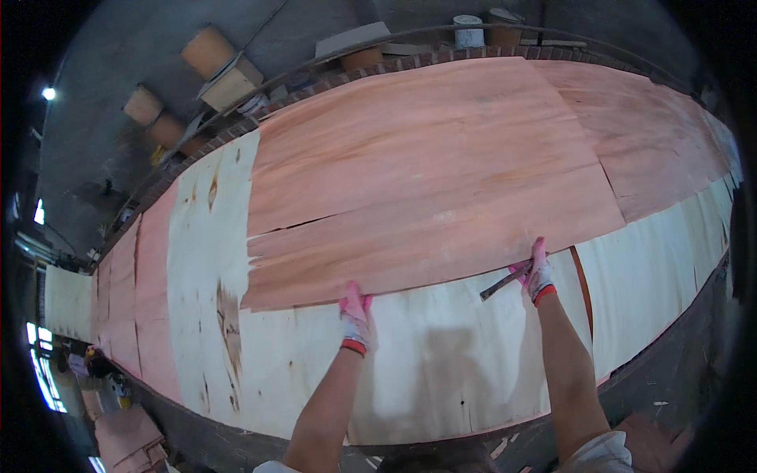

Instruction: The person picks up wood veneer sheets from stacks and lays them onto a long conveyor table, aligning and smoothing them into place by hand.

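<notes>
A large reddish veneer sheet [426, 173] lies over paler, cream-coloured veneer [441, 355] on a long work table. My left hand [356, 314], in a pink and white glove, presses flat on the near edge of the reddish sheet with fingers spread. My right hand [538, 272], gloved the same way, grips a short dark tool [503, 282] at the sheet's near right corner. The tool's tip rests on the pale veneer just below the reddish edge. A split runs through the left part of the reddish sheet.
Another reddish sheet [654, 134] lies to the right, and more veneer [118, 292] continues on the left. Wooden blocks and boxes [225, 71] stand behind the table on the grey floor. A veneer stack [126, 433] sits at lower left. The table's dark front edge [654, 363] runs before me.
</notes>
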{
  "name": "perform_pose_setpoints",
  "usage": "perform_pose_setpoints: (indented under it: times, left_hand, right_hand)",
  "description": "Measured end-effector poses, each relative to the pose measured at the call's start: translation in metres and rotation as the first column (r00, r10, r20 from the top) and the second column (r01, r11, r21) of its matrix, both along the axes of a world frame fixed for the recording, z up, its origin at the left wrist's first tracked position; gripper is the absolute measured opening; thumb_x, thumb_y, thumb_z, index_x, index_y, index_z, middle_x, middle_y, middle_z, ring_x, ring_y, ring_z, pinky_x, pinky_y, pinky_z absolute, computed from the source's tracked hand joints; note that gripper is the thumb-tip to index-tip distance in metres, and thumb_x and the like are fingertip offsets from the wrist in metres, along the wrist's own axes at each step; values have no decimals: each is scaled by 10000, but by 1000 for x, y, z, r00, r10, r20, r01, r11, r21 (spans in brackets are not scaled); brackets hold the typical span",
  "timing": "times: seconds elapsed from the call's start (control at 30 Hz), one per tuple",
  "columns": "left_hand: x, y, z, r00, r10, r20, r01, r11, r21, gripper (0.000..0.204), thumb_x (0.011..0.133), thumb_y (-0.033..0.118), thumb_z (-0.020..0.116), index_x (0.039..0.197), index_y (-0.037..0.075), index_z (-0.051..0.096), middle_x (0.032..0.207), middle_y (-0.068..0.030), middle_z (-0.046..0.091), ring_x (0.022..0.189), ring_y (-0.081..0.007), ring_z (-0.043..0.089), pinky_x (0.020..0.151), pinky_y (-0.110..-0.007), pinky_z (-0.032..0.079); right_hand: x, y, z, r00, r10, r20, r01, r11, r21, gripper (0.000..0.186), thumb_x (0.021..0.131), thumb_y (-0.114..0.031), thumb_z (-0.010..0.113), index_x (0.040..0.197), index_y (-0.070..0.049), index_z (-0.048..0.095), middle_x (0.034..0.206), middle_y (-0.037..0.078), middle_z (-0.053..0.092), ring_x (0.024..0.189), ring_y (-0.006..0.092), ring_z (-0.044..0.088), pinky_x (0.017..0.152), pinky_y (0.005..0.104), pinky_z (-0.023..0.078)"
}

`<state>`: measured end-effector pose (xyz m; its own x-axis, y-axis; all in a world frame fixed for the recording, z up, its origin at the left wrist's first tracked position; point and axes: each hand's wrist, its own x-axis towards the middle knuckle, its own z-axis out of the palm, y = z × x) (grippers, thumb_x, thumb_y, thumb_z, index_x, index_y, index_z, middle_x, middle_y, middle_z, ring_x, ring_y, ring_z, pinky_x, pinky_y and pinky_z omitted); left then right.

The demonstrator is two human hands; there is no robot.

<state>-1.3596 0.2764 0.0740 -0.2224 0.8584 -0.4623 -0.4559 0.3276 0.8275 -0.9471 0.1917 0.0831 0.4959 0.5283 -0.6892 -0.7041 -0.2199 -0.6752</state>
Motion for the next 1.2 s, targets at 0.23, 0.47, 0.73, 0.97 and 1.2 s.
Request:
perform_pose_setpoints:
  times: [0.23,0.47,0.73,0.97,1.2]
  left_hand:
    - [52,-136,111,710,-83,699,379,881,-281,382,938,289,529,1221,35,490,1217,-118,566,1102,-263,547,950,-367,456]
    - [89,-217,173,580,-642,502,704,705,88,486,994,226,394,1425,53,249,1360,-147,444,1239,-258,446,1028,-373,380]
    - [80,-287,253,376,-718,586,751,606,261,581,1003,346,320,1479,80,119,1511,-77,217,1384,-189,213,1135,-291,149]
    - [-15,-305,301,523,-822,227,661,559,500,630,988,400,330,1476,57,127,1520,-71,198,1386,-169,204,1130,-298,154]
    - [-33,-260,359,702,-653,284,349,663,662,408,957,186,465,1346,65,428,942,-51,595,601,-115,569,544,-220,491]
  right_hand:
    - [-70,-65,78,878,478,2,-472,868,155,524,853,-458,625,1144,-37,515,986,111,625,667,205,640,618,334,549]
    - [-214,-182,100,902,432,12,-423,876,234,186,865,-206,647,969,-53,623,897,22,642,794,147,616,709,285,503]
    - [-226,-229,130,969,-91,-229,186,880,437,132,893,-184,602,783,-112,603,740,7,613,657,145,589,587,283,489]
    - [-309,-224,234,940,-234,248,129,918,376,284,912,-188,592,1114,8,549,996,72,615,874,143,601,728,276,518]
    - [-430,-237,344,427,-457,780,-118,827,550,315,820,-67,608,1115,9,530,1109,161,572,909,209,587,795,302,481]
